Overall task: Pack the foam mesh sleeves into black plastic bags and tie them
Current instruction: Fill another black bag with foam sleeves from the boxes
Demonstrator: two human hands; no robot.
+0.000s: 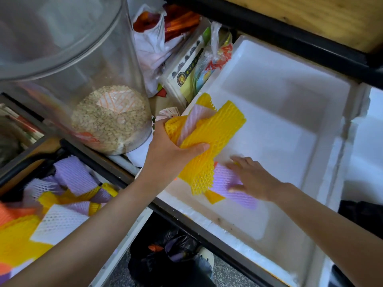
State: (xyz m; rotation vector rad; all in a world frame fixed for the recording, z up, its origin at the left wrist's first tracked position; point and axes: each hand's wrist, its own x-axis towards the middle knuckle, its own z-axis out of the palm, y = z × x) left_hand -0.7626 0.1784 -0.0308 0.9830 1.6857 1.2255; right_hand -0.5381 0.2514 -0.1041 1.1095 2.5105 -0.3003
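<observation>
My left hand (172, 150) grips a bunch of yellow and pink foam mesh sleeves (209, 129) above the near left corner of a white foam box (290, 104). My right hand (251, 177) reaches into the box and touches a purple sleeve (223, 179) lying on its floor; the fingers look blurred. A yellow sleeve (213, 196) lies under the purple one. A black plastic bag (165, 259) sits on the floor below, with purple and orange sleeves showing in its mouth.
A second box (51, 206) at the left holds several purple, yellow, white and orange sleeves. A clear jar of grain (109, 119) stands behind my left hand. Plastic bags and packets (186, 54) crowd the back. A dark shelf edge (290, 38) runs overhead.
</observation>
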